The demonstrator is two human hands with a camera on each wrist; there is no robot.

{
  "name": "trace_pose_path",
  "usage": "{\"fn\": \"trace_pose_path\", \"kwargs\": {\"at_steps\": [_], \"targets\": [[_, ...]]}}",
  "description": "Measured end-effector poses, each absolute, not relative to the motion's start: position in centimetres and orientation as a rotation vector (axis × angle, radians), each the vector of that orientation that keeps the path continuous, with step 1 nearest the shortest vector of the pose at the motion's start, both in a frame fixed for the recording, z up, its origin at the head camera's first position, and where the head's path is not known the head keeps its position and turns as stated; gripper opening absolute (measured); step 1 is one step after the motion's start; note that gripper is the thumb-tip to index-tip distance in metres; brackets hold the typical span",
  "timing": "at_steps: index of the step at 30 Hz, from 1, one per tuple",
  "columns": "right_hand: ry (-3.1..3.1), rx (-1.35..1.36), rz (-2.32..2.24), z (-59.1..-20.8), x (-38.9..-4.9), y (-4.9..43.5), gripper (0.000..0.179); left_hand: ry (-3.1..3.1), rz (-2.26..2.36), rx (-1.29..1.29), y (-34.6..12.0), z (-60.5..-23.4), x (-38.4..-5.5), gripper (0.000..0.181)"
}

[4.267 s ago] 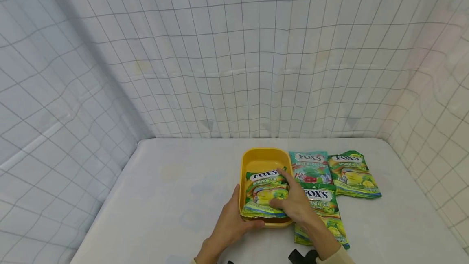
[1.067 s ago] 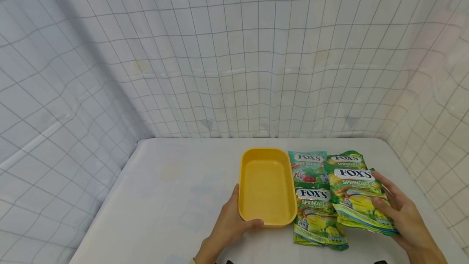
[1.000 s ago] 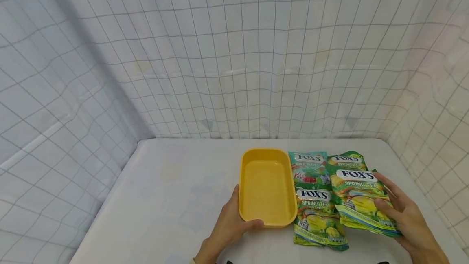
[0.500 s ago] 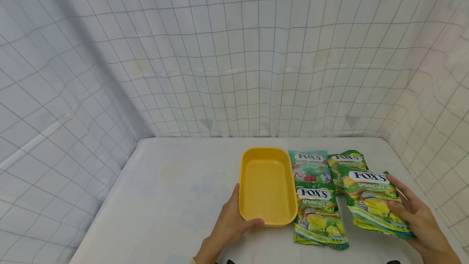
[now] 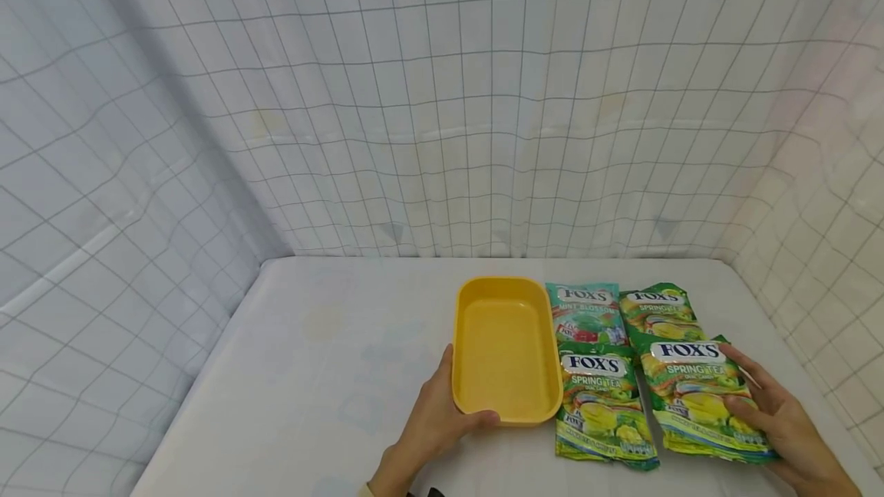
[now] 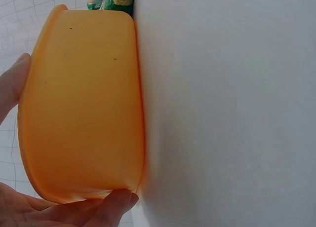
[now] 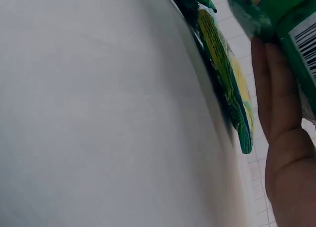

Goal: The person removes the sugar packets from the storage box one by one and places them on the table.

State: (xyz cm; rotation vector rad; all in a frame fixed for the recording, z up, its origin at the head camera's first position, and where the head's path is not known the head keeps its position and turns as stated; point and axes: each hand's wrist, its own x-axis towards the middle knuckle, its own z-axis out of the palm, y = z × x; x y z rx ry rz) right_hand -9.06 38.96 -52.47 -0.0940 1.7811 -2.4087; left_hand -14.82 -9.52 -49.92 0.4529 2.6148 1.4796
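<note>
At the tray's near-left corner, my left hand (image 5: 437,420) grips the yellow plastic tray (image 5: 507,413), its thumb along the near wall and its fingers on the left side. The left wrist view shows the tray's outer wall (image 6: 84,103) between fingers and thumb. My right hand (image 5: 780,424) holds a green Fox's Spring Tea candy bag (image 5: 691,388) by its right side, thumb on the front. From the right wrist view, fingers lie under the raised bag (image 7: 286,15), which is apart from the tabletop there.
Right of the tray lie a teal Mint Blossom candy bag (image 5: 585,314), a Spring Tea bag (image 5: 601,409) nearer me, and another Spring Tea bag (image 5: 659,313) partly covered by the held one. White tabletop (image 5: 331,374) stretches left; gridded white sheets (image 5: 442,136) wall the back and sides.
My right hand first rested on the candy bag in the tray, then carried it out to the right. It has since moved slightly nearer me and lower. My left hand stayed on the tray.
</note>
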Motion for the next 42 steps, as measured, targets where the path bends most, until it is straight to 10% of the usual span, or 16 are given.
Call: {"fn": "trace_pose_path", "kwargs": {"at_steps": [42], "targets": [[2.643, 0.269, -1.288, -49.2, -10.5, 37.0, 0.112, 2.588, 1.473, 0.394, -9.4, -49.8, -15.0, 0.131]]}}
